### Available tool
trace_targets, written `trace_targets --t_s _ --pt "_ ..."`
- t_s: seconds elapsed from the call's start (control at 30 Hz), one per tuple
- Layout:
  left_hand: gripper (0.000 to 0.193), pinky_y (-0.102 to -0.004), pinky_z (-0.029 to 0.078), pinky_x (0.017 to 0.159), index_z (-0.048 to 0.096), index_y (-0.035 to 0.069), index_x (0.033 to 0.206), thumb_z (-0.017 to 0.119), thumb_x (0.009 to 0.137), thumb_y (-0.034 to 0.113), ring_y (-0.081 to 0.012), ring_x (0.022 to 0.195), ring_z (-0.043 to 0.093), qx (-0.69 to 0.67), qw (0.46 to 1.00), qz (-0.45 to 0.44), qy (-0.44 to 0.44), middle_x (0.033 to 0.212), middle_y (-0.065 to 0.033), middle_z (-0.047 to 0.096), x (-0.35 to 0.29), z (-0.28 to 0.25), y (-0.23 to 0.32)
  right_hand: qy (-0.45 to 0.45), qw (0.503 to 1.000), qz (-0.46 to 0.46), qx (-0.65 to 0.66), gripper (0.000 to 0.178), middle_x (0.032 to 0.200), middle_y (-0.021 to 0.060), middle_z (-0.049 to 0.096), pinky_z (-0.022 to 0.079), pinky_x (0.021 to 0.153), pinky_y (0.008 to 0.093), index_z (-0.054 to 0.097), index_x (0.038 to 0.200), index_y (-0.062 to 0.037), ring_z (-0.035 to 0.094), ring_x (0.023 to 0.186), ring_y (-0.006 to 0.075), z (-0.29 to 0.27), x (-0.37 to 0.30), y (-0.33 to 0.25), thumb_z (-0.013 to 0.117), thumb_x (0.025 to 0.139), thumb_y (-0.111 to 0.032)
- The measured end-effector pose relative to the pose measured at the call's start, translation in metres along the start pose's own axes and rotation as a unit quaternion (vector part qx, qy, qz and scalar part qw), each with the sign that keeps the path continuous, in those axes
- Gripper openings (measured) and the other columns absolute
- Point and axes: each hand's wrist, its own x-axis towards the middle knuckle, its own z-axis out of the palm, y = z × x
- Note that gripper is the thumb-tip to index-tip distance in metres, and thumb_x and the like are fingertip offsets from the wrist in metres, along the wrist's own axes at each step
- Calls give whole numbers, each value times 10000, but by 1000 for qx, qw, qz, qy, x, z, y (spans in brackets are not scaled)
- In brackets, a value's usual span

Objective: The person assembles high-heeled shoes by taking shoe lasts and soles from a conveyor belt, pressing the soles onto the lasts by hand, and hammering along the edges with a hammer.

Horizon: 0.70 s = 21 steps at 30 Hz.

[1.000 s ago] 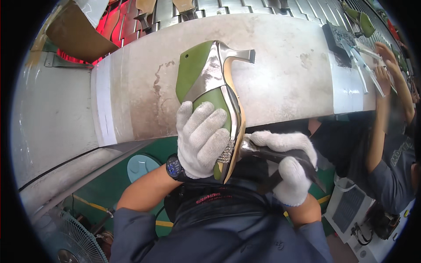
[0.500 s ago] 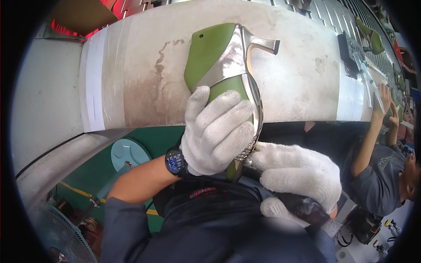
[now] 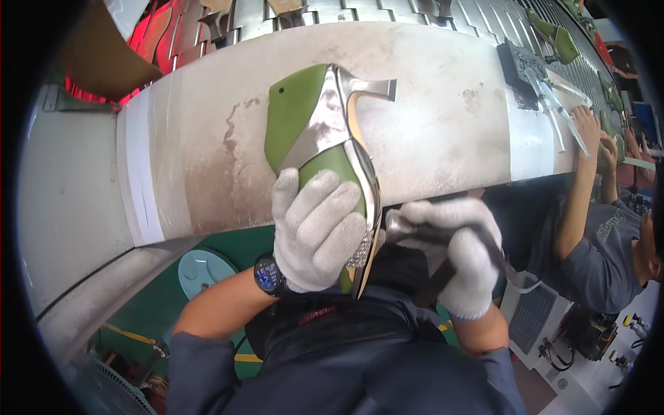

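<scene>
I see the long pale desk (image 3: 429, 138) curving across the upper half of the view, stained brown near its left end, with slatted metal racking along its far edge. Over its near edge, about the middle, sits the green and silver high-heeled shoe (image 3: 325, 145). Its long axis runs from the desk surface down toward my body: the heel end lies up on the desk with the slim silver heel sticking out to the right, and the toe end points down and slightly right, off the desk edge. My left hand (image 3: 315, 232), in a white knit glove, wraps the green front part of the shoe, fingers closed over the upper. My right hand (image 3: 460, 256), also gloved, is just beside the shoe's sole edge, fingers closed around a dark-handled tool (image 3: 443, 273) whose metal tip nearly meets the sole. A dark wristwatch (image 3: 268, 274) sits on my left wrist. At far right another person's forearm (image 3: 577, 187) reaches onto the desk.
</scene>
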Motion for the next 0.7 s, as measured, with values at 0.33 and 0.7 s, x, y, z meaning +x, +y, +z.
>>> trace_targets --t_s 0.33,0.7 --pt "507 -681 386 1177 535 139 1230 865 845 119 -304 1033 675 22 996 17 86 1122 -96 701 0 16 -1 -76 993 63 -72 294 1172 248 822 642 988 455 752 1180 78 801 1107 305 -28 67 -22 771 999 -153" --pt "440 -598 457 1014 561 181 1336 774 953 215 -210 1112 658 24 993 -17 116 1277 -7 670 -9 23 8 -144 939 122 -287 384 1122 292 814 635 1001 488 722 1077 73 805 1061 364 1 120 -65 807 944 -277"
